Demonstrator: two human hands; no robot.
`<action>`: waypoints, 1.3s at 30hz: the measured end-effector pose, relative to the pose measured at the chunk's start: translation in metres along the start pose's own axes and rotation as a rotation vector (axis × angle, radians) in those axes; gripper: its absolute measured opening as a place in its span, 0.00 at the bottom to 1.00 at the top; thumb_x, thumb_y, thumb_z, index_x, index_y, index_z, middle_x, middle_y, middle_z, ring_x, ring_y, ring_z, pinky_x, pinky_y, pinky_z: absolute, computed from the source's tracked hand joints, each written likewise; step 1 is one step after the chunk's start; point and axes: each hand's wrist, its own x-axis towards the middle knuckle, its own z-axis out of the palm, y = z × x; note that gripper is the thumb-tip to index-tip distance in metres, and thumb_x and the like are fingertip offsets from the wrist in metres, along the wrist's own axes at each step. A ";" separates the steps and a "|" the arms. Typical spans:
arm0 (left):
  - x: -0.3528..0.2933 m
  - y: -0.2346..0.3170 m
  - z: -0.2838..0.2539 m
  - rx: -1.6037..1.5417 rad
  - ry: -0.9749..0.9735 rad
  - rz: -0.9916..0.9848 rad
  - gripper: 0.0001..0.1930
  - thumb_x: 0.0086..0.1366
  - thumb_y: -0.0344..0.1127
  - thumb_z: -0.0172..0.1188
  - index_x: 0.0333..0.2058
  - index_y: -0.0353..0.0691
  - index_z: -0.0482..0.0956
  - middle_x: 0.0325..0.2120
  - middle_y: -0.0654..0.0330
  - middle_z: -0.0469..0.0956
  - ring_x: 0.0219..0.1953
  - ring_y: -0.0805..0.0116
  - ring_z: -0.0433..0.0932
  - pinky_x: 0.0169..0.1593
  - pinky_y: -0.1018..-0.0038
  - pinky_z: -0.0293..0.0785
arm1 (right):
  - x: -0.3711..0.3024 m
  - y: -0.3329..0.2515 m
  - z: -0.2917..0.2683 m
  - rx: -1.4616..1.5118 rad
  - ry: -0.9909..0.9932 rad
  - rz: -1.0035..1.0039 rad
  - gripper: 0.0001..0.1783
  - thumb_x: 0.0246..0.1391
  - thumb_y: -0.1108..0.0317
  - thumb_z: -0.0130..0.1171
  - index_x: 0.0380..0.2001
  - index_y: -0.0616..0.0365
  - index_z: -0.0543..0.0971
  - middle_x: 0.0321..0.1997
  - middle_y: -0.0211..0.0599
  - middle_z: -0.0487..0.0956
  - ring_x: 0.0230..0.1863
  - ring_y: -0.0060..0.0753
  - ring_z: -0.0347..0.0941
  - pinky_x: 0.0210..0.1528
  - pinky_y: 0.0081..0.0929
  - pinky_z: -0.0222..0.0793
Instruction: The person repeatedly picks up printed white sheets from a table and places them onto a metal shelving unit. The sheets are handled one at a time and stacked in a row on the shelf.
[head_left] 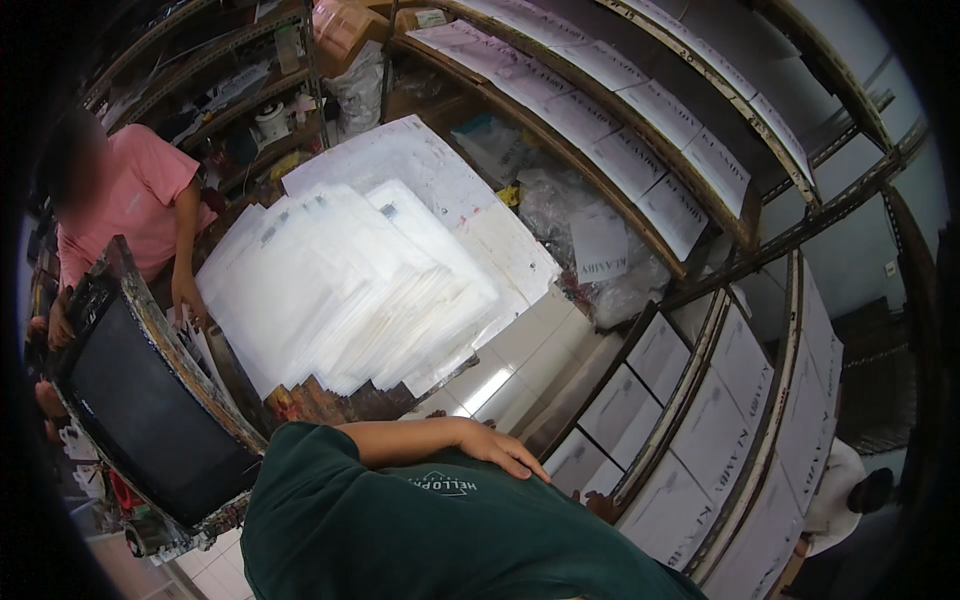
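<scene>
My left forearm crosses the front of my dark green shirt (390, 530). On the shirt lies my left hand (500, 452), its fingers stretched out and nothing in them. I see no part of my right hand. Ahead, thin white sheets or flat bags (330, 280) are piled in fanned, overlapping stacks; which they are I cannot tell. They lie on a pale, stained board (510, 240) above a worn wooden table. My hand is apart from them.
A co-worker in a pink shirt (135, 190) stands at left, one hand (188, 298) by the stack. A framed dark panel (160, 400) tilts beside them. Racks of printed white sheets (690, 470) stand right and behind. Plastic bags (550, 205) lie under a shelf. Another person (838, 495) is far right.
</scene>
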 end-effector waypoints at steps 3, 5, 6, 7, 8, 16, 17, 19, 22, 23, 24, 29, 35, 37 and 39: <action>-0.012 -0.018 -0.004 0.109 0.211 -0.175 0.29 0.63 0.51 0.49 0.57 0.38 0.63 0.57 0.51 0.61 0.60 0.59 0.58 0.61 0.68 0.53 | -0.001 -0.002 -0.001 0.020 -0.012 0.014 0.24 0.45 0.44 0.52 0.26 0.55 0.80 0.29 0.39 0.79 0.39 0.41 0.71 0.47 0.46 0.56; -0.025 -0.018 -0.006 0.263 0.455 -0.300 0.30 0.60 0.55 0.52 0.55 0.39 0.66 0.54 0.50 0.65 0.58 0.57 0.61 0.60 0.67 0.55 | 0.004 -0.004 -0.001 0.036 -0.002 0.017 0.24 0.45 0.44 0.52 0.26 0.55 0.80 0.29 0.39 0.79 0.38 0.41 0.71 0.47 0.46 0.57; -0.033 -0.025 -0.007 0.421 0.571 -0.341 0.30 0.59 0.55 0.53 0.53 0.40 0.67 0.53 0.50 0.66 0.56 0.55 0.63 0.58 0.66 0.57 | 0.001 -0.003 0.002 0.037 0.002 0.023 0.24 0.45 0.44 0.52 0.26 0.55 0.80 0.29 0.39 0.79 0.38 0.41 0.71 0.47 0.46 0.57; -0.041 -0.036 -0.012 0.579 0.694 -0.378 0.30 0.58 0.56 0.55 0.52 0.40 0.68 0.51 0.51 0.68 0.55 0.54 0.64 0.57 0.65 0.58 | 0.003 -0.003 0.001 0.036 0.005 0.019 0.24 0.45 0.44 0.52 0.26 0.55 0.80 0.29 0.39 0.79 0.38 0.41 0.71 0.47 0.46 0.57; -0.048 -0.047 -0.015 0.735 0.816 -0.418 0.30 0.56 0.56 0.56 0.51 0.41 0.70 0.49 0.51 0.69 0.53 0.53 0.66 0.56 0.64 0.59 | 0.002 -0.002 0.002 0.033 0.008 0.030 0.24 0.45 0.44 0.52 0.26 0.55 0.80 0.29 0.39 0.79 0.38 0.41 0.71 0.47 0.46 0.57; -0.113 -0.113 -0.011 1.196 1.059 -0.272 0.18 0.49 0.48 0.62 0.37 0.45 0.77 0.38 0.57 0.73 0.50 0.59 0.68 0.55 0.61 0.60 | 0.014 -0.005 -0.009 0.040 0.006 -0.054 0.24 0.45 0.44 0.52 0.26 0.55 0.80 0.29 0.39 0.79 0.39 0.41 0.71 0.47 0.46 0.57; -0.120 -0.118 -0.006 1.254 1.044 -0.281 0.18 0.49 0.47 0.62 0.36 0.45 0.78 0.38 0.58 0.73 0.51 0.59 0.67 0.57 0.61 0.59 | 0.017 -0.006 -0.010 0.041 0.008 -0.059 0.24 0.45 0.44 0.52 0.26 0.55 0.80 0.29 0.39 0.79 0.39 0.41 0.71 0.47 0.46 0.57; -0.124 -0.132 -0.018 1.344 0.911 -0.277 0.15 0.48 0.45 0.63 0.33 0.44 0.79 0.38 0.58 0.73 0.57 0.59 0.63 0.61 0.59 0.54 | 0.006 -0.005 -0.001 0.080 0.008 -0.016 0.24 0.45 0.44 0.52 0.26 0.55 0.80 0.29 0.39 0.79 0.39 0.41 0.71 0.47 0.46 0.57; -0.139 -0.149 -0.005 1.437 0.838 -0.297 0.14 0.47 0.44 0.63 0.31 0.44 0.80 0.38 0.60 0.73 0.60 0.60 0.58 0.63 0.58 0.50 | 0.027 -0.003 -0.012 0.020 0.006 -0.079 0.24 0.45 0.44 0.52 0.26 0.55 0.80 0.29 0.39 0.79 0.39 0.41 0.71 0.47 0.46 0.57; -0.137 -0.144 -0.004 1.426 0.840 -0.320 0.12 0.47 0.44 0.64 0.28 0.45 0.80 0.37 0.61 0.74 0.62 0.61 0.55 0.64 0.58 0.47 | 0.029 -0.004 -0.011 0.020 0.003 -0.085 0.24 0.45 0.44 0.52 0.26 0.55 0.80 0.29 0.39 0.79 0.39 0.41 0.71 0.47 0.46 0.57; -0.137 -0.144 -0.004 1.443 0.842 -0.317 0.10 0.49 0.43 0.62 0.27 0.45 0.79 0.36 0.61 0.73 0.61 0.61 0.56 0.63 0.57 0.49 | 0.032 -0.005 -0.012 0.023 0.003 -0.088 0.24 0.45 0.44 0.52 0.26 0.55 0.80 0.29 0.39 0.79 0.39 0.41 0.71 0.47 0.46 0.57; -0.137 -0.153 -0.003 1.544 0.851 -0.347 0.04 0.50 0.36 0.55 0.26 0.49 0.77 0.33 0.64 0.73 0.61 0.62 0.57 0.63 0.58 0.50 | 0.047 -0.012 -0.014 0.013 0.006 -0.118 0.24 0.45 0.44 0.52 0.26 0.55 0.80 0.29 0.39 0.79 0.39 0.41 0.70 0.48 0.46 0.57; -0.134 -0.151 -0.008 1.549 0.817 -0.317 0.11 0.54 0.47 0.57 0.25 0.47 0.77 0.32 0.64 0.73 0.60 0.62 0.57 0.63 0.58 0.49 | 0.047 -0.011 -0.015 -0.002 0.009 -0.088 0.24 0.45 0.44 0.52 0.26 0.55 0.80 0.29 0.39 0.79 0.39 0.41 0.70 0.48 0.46 0.57; -0.133 -0.150 -0.005 1.515 0.839 -0.344 0.12 0.53 0.46 0.59 0.25 0.44 0.77 0.32 0.63 0.73 0.61 0.61 0.56 0.63 0.58 0.50 | 0.047 -0.009 -0.015 0.000 0.001 -0.096 0.24 0.45 0.44 0.52 0.27 0.55 0.80 0.29 0.39 0.79 0.39 0.41 0.70 0.48 0.46 0.57; -0.135 -0.147 -0.003 1.517 0.829 -0.384 0.12 0.54 0.46 0.58 0.25 0.44 0.78 0.31 0.62 0.74 0.60 0.61 0.57 0.62 0.59 0.50 | 0.046 -0.007 -0.015 0.012 0.001 -0.093 0.24 0.45 0.44 0.52 0.27 0.55 0.80 0.29 0.38 0.79 0.39 0.41 0.70 0.48 0.46 0.57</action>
